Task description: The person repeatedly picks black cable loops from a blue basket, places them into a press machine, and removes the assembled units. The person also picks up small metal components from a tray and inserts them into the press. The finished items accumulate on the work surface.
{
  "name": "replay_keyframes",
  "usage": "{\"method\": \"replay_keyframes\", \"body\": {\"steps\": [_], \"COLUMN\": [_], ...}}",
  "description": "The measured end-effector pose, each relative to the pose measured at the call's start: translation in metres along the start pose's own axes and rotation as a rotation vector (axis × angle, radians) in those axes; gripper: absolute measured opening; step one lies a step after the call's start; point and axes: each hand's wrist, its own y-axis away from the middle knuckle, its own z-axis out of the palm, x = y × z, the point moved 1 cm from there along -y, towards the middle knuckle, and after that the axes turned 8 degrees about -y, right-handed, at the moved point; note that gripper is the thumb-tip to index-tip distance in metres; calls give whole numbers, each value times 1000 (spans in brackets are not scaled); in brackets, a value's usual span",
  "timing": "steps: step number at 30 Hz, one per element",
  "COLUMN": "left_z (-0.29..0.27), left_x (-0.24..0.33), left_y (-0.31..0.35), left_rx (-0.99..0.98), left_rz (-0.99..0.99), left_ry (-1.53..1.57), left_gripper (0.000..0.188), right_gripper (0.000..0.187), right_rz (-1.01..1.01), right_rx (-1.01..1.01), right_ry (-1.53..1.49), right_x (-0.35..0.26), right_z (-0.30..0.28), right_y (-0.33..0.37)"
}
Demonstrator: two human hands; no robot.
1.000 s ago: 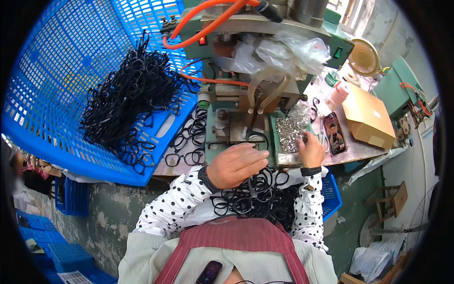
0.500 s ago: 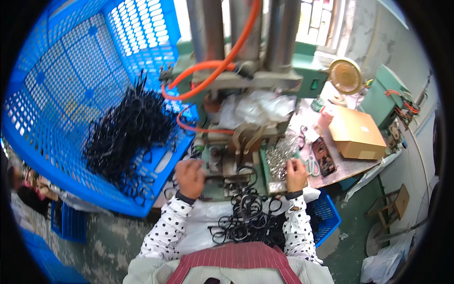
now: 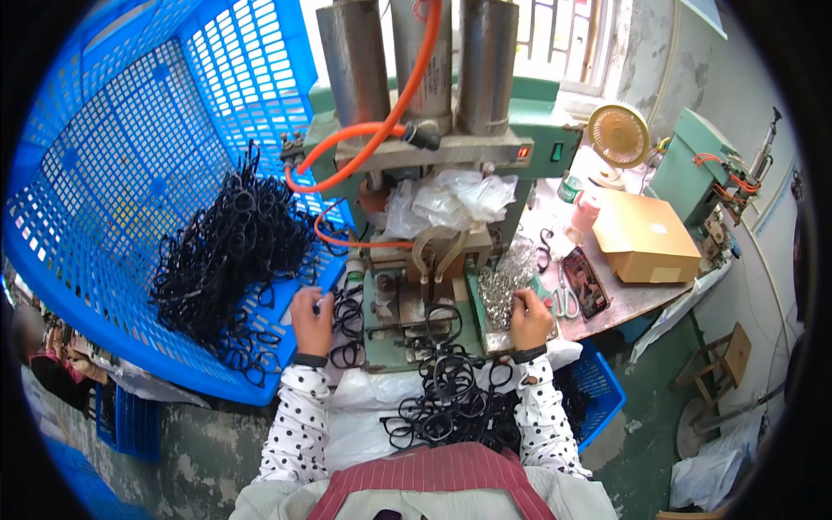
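Observation:
My left hand (image 3: 312,322) has its fingers curled, just left of several black eyeglass frames (image 3: 348,314) at the press's side. Something small and bluish shows at its fingertips, too small to name. On the right, my right hand (image 3: 530,321) pinches at the edge of a tray of small shiny metal parts (image 3: 496,296); whatever lies between its fingertips is hidden. Between the hands stands a green press (image 3: 394,342), with one black eyeglass frame (image 3: 444,322) at its metal fixture. A heap of black eyeglass frames (image 3: 451,394) lies in front, close to my apron.
A large blue basket (image 3: 104,321) with a pile of black frames (image 3: 234,251) stands at left. Orange hose (image 3: 425,69) loops before the cylinders. Right of the press lie scissors (image 3: 565,302), a phone (image 3: 586,282) and a cardboard box (image 3: 648,238). A smaller blue basket (image 3: 607,390) sits below.
My left hand has moved left, away from the press fixture to beside the eyeglass frames. My right hand stays by the metal parts. The whole view has shifted slightly.

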Motion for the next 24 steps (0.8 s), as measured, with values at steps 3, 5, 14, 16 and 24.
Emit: {"method": "replay_keyframes", "body": {"steps": [3,5,14,16,24], "left_z": [0,26,65,61,3], "left_x": [-7,-38,-40,-37,74], "left_y": [-11,-10,13,9,5], "left_rx": [30,-51,-71,-118,4], "left_rz": [-231,-438,-173,-241,-226], "left_ry": [240,508,-22,73,514], "left_gripper": [23,30,20,21,24], "right_gripper": [7,9,18,19,51], "right_rz": [-20,97,251,225,526], "right_rx": [-9,-28,-317,-331,-354], "right_ry": [58,-172,-720,-701,-793], "right_x": [-13,-24,-133,-140,-156], "right_z": [-3,2,-5,-3,15], "right_y": [-8,-12,-26,-24,-29]}}
